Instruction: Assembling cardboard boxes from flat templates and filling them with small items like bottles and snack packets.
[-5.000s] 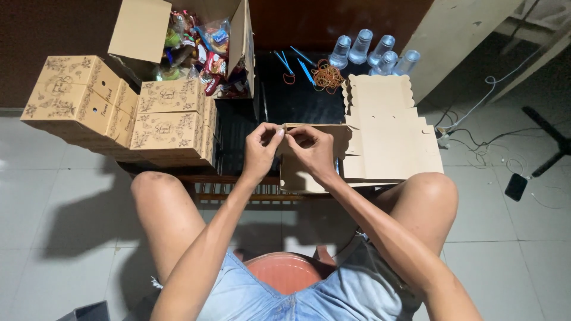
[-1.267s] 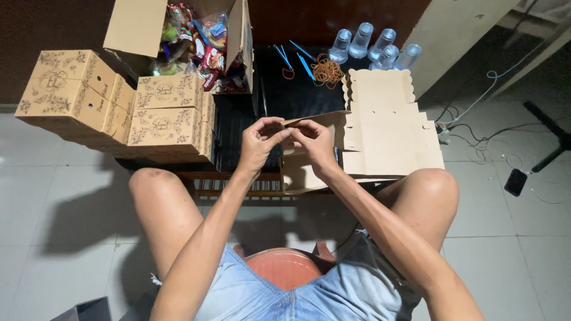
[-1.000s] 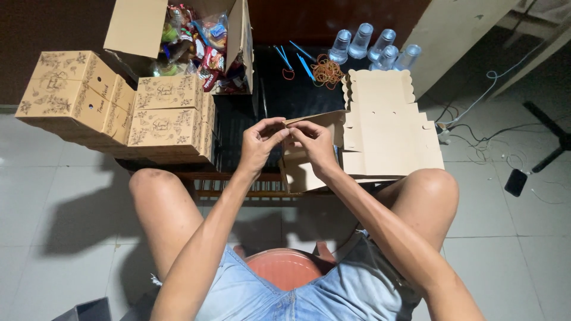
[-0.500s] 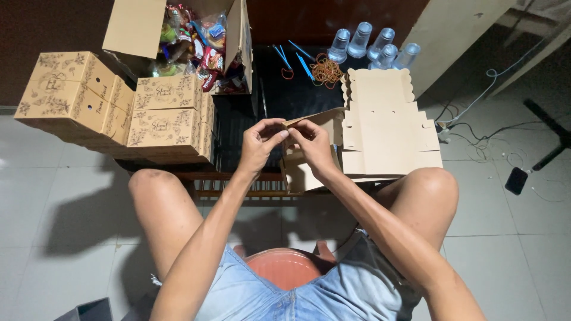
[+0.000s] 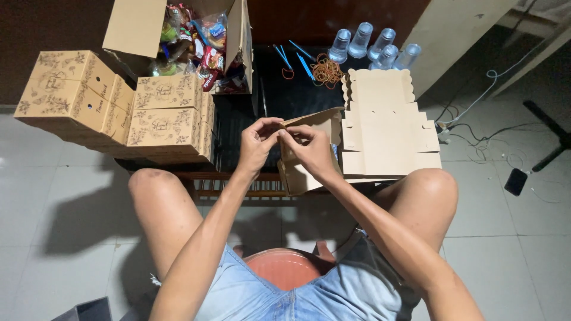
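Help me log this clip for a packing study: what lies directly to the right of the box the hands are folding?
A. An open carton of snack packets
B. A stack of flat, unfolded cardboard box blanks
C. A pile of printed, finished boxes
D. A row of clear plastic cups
B: the stack of flat box blanks lies just right of the half-folded box that the left hand and right hand grip.

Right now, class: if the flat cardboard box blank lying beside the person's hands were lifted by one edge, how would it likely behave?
The flat blank looks thin and creased, so it would probably flop along its fold lines. It seems light for its spread. Its scalloped flaps might bend or catch on the rubber bands nearby.
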